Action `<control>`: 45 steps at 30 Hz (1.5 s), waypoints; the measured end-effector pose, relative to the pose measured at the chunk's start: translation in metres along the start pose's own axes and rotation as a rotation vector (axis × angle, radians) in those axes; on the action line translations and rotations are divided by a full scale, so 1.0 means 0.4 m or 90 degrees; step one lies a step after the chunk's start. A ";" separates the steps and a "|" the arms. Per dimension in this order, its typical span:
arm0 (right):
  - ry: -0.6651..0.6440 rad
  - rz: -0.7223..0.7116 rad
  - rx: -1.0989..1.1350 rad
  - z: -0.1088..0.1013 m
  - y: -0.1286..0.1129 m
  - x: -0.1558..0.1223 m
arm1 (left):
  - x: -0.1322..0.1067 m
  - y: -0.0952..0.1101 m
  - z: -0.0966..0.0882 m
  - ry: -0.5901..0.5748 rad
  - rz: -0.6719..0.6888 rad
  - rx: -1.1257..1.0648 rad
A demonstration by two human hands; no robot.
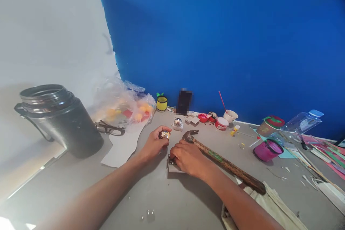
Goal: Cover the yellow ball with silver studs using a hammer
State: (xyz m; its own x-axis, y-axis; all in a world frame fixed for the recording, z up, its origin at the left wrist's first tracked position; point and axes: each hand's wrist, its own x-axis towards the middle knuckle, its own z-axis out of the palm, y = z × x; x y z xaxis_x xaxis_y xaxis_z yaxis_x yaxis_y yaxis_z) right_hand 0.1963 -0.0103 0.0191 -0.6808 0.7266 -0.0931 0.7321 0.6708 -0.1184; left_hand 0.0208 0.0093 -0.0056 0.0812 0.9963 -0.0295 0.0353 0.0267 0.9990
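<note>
My left hand (151, 144) is closed around a small ball (164, 135) covered in shiny mirror-like pieces, with a yellowish patch on its right side. To the right, my right hand (190, 158) is lowered over a small piece of card or a shallow box (176, 169) bearing dark, glittering bits (170, 159). Its fingers are pressed together there, and whatever they pinch is too small to name. Beyond both hands, a second silvery mirrored ball (178, 122) rests on a small card base. A claw hammer (225, 164) lies just right of my right hand.
A large dark flask (61, 122) stands open at left beside eyeglasses (110, 128) and a plastic bag (134, 106). Along the back are a yellow pot (161, 104), a red tub (221, 124) and a white cup (230, 116). A magenta pot (267, 150) and cloth (269, 201) lie right.
</note>
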 end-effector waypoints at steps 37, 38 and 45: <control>0.278 0.512 0.044 -0.213 0.412 0.334 | 0.026 -0.041 -0.011 0.029 -0.072 -0.081; 0.278 0.511 0.041 -0.213 0.413 0.339 | 0.028 -0.043 -0.012 0.030 -0.072 -0.084; 0.282 0.508 0.020 -0.226 0.396 0.291 | 0.026 -0.040 -0.013 0.021 -0.075 -0.080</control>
State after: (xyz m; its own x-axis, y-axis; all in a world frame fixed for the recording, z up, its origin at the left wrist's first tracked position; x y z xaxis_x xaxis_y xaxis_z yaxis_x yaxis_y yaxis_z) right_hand 0.2351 0.1940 0.0787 0.1038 0.9682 0.2275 0.9762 -0.0553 -0.2096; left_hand 0.0160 0.0199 -0.0216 0.0512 0.9878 -0.1471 -0.0819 0.1509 0.9851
